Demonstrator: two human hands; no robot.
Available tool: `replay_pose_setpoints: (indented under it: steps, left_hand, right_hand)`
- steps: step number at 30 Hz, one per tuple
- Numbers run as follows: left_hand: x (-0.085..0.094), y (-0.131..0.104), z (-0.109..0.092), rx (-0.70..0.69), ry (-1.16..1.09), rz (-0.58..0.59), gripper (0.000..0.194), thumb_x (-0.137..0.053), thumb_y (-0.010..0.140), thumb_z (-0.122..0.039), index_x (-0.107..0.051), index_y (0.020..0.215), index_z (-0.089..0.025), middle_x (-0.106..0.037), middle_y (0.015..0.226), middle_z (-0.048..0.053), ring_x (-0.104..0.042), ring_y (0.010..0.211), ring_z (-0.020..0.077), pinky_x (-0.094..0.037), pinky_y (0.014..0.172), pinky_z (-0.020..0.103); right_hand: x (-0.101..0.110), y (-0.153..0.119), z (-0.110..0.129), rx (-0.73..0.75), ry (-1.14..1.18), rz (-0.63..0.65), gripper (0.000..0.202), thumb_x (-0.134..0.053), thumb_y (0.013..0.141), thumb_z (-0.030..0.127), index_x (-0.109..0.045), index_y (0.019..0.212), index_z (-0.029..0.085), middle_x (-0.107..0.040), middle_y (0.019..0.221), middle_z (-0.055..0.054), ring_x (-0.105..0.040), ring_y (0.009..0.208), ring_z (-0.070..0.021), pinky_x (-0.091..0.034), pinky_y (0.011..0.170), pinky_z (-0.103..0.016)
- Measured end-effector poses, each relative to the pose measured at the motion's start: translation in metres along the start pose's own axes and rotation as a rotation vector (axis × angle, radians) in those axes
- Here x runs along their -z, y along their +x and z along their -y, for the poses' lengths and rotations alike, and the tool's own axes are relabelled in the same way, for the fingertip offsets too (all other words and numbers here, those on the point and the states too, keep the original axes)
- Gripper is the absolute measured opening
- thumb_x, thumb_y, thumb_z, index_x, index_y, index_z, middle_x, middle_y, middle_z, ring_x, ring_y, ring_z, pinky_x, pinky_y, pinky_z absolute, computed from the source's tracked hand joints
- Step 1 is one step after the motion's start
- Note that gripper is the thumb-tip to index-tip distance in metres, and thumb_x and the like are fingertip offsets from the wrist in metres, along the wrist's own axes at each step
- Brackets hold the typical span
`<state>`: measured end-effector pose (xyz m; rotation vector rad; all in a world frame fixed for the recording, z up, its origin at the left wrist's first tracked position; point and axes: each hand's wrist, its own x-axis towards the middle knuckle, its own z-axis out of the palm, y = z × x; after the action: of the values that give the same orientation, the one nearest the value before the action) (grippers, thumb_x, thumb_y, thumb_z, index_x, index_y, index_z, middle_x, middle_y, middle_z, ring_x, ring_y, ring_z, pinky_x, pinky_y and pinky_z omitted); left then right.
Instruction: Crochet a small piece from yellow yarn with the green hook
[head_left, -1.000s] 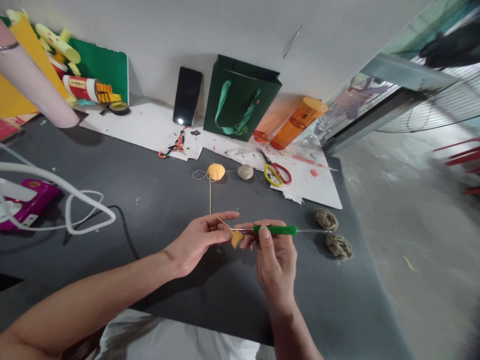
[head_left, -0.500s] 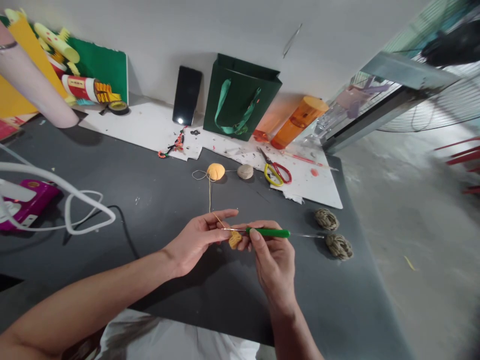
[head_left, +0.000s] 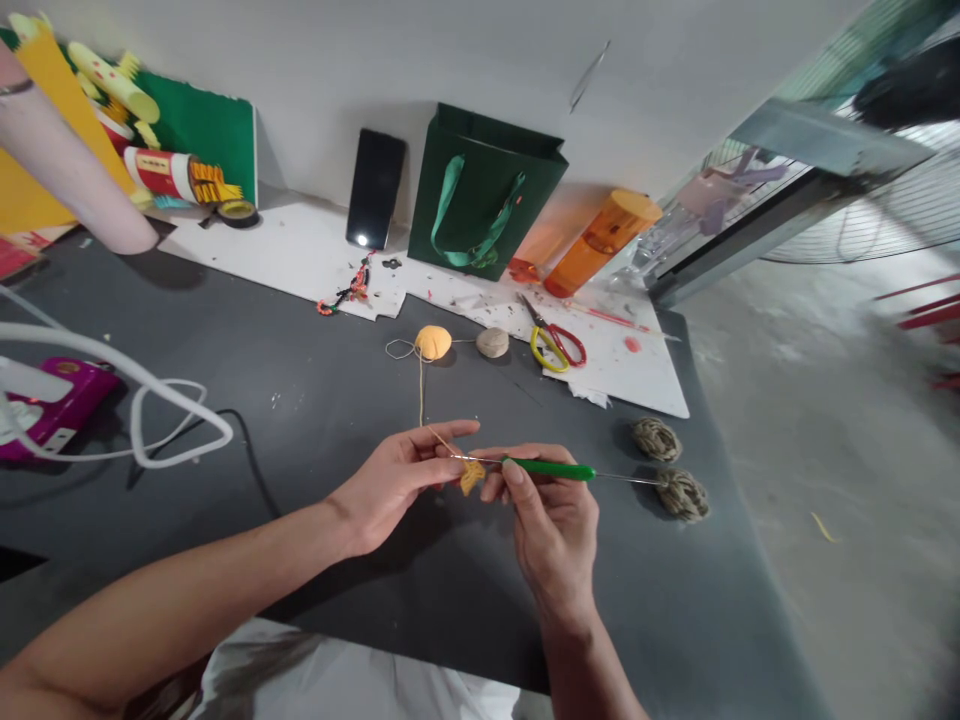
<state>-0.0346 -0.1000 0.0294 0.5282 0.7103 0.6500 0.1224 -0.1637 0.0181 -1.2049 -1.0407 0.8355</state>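
My right hand (head_left: 559,520) grips a crochet hook (head_left: 551,469) by its green handle, the metal tip pointing left. Between thumb and fingers, my left hand (head_left: 397,480) pinches a small yellow crochet piece (head_left: 471,478), its index finger stretched out. The hook's tip meets the top of the piece beside my left thumb; whether it passes through a loop is too small to tell. A yellow yarn strand (head_left: 421,390) runs over my left fingers from a yellow yarn ball (head_left: 433,343). Behind my hands a beige yarn ball (head_left: 493,343) lies beside it.
Two brown-grey yarn bundles (head_left: 682,495) lie near the right table edge. Scissors (head_left: 555,343) rest on a white board (head_left: 637,375). Along the wall stand a phone (head_left: 375,190), a green paper bag (head_left: 480,195) and an orange cylinder (head_left: 600,245). White cable (head_left: 180,420) loops at left.
My right hand and the crochet hook have shifted slightly right, and the handle tilts a little more downward to the right. My left hand has hardly moved, still pinching the crochet piece.
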Motion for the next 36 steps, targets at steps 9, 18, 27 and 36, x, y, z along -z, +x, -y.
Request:
replay_pose_setpoints:
  steps: [9, 18, 27, 36]
  left_hand:
    - [-0.0001, 0.0001, 0.0003, 0.007, -0.011, -0.005, 0.042, -0.095, 0.060, -0.028, -0.084, 0.100, -0.025, -0.063, 0.071, -0.005, -0.049, 0.071, 0.0110, -0.034, 0.077, 0.032]
    - [0.0004, 0.0006, -0.0004, 0.026, 0.002, -0.009, 0.041, -0.095, 0.059, -0.030, -0.084, 0.098, -0.025, -0.064, 0.070, -0.005, -0.049, 0.069, 0.0105, -0.033, 0.076, 0.031]
    - [0.0026, 0.0025, 0.0030, 0.056, 0.005, -0.036, 0.039, -0.094, 0.060, -0.029, -0.084, 0.098, -0.023, -0.064, 0.071, -0.003, -0.048, 0.070, 0.0111, -0.032, 0.077, 0.032]
    - [0.0034, 0.0034, 0.0037, 0.081, -0.002, -0.036, 0.040, -0.094, 0.060, -0.029, -0.084, 0.099, -0.023, -0.065, 0.072, -0.003, -0.051, 0.073, 0.0117, -0.034, 0.080, 0.032]
  right_hand:
    - [0.0005, -0.0004, -0.0023, -0.002, 0.028, -0.006, 0.003, -0.069, 0.097, 0.025, -0.070, 0.095, 0.023, -0.081, 0.089, -0.001, -0.068, 0.058, -0.0082, -0.054, 0.057, -0.021]
    - [0.0015, -0.0016, -0.0020, -0.046, -0.005, -0.021, 0.005, -0.071, 0.095, 0.027, -0.071, 0.093, 0.022, -0.079, 0.088, -0.002, -0.067, 0.059, -0.0092, -0.054, 0.056, -0.022]
    - [0.0008, 0.0008, -0.0008, -0.081, -0.038, -0.025, 0.008, -0.071, 0.094, 0.030, -0.071, 0.092, 0.022, -0.078, 0.086, -0.002, -0.065, 0.059, -0.0089, -0.054, 0.057, -0.022]
    - [0.0001, 0.0017, 0.0008, -0.102, -0.049, -0.026, 0.010, -0.072, 0.093, 0.030, -0.071, 0.090, 0.021, -0.078, 0.085, -0.003, -0.066, 0.059, -0.0097, -0.055, 0.057, -0.023]
